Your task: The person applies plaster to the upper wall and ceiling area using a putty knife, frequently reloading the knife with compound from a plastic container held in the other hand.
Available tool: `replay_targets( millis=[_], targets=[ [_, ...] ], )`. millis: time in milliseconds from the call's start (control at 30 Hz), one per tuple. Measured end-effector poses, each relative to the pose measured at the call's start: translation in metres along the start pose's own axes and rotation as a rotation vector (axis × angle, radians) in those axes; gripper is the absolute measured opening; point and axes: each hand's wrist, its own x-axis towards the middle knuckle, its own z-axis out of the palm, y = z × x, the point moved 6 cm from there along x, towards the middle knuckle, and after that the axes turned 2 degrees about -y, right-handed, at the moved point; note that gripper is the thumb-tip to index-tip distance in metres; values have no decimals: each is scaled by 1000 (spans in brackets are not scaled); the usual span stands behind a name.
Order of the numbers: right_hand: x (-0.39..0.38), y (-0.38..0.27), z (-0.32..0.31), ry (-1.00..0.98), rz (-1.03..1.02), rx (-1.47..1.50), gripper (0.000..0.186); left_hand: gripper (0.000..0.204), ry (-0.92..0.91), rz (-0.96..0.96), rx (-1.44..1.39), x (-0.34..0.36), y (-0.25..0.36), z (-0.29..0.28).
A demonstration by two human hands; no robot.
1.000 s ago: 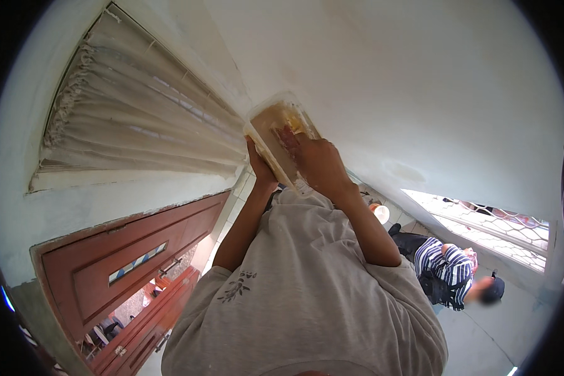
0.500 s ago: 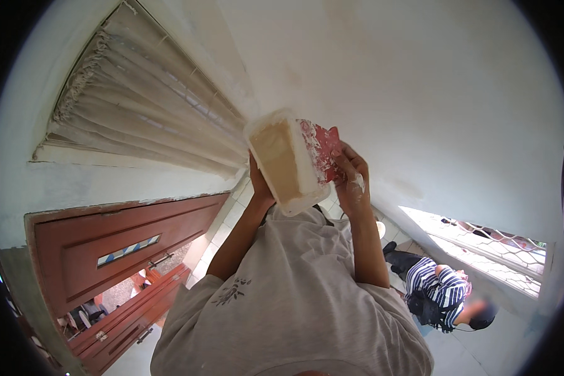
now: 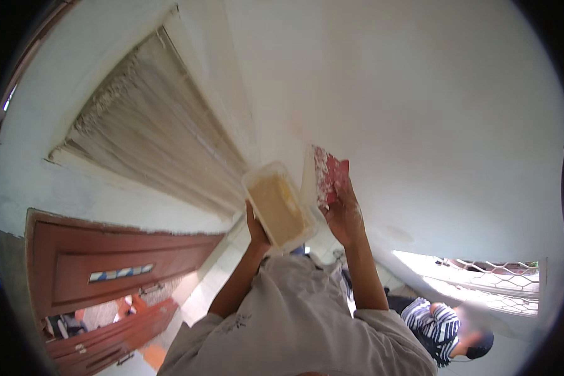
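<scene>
Red, smeared scraper (image 3: 333, 178) is pinched in my right hand (image 3: 346, 217), just beside the plastic tub (image 3: 271, 168) my left hand (image 3: 257, 230) grips by its side. Excess tilt could spill the tan contents (image 3: 273, 205).

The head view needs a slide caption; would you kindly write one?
Left hand holding a plastic tub, right hand a smeared red scraper, before a wall.

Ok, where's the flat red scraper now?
In the head view, the flat red scraper is in the right hand, just right of the translucent rectangular plastic tub.
</scene>
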Motion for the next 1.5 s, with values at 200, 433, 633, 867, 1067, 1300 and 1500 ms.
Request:
replay_targets(
  millis=[200, 433, 633, 867, 1067, 1300, 1500],
  targets=[
    [28, -64, 54, -33, -245, -294, 44, 75, -72, 42, 6, 4, 19, 10],
    [38, -212, 238, -406, -1194, -1152, 41, 79, -35, 109, 85, 0, 46, 10],
    [59, -273, 413, -174, -1984, -2062, 38, 78, -45, 87, 85, -1, 59, 13],
    [181, -262, 389, 272, -1775, -2784, 44, 78, -55, 61, 66, 1, 63, -4],
    [210, -106, 210, -210, -1330, -3153, 43, 77, -64, 11, 28, -5, 75, -6],
    [144, -184, 342, 25, -1712, -2669, 73, 79, -88, 65, 72, 4, 92, -5],
    [113, -317, 436, 436, -1951, -2515, 42, 79, -90, -21, 32, 21, 81, -11]
  ],
)
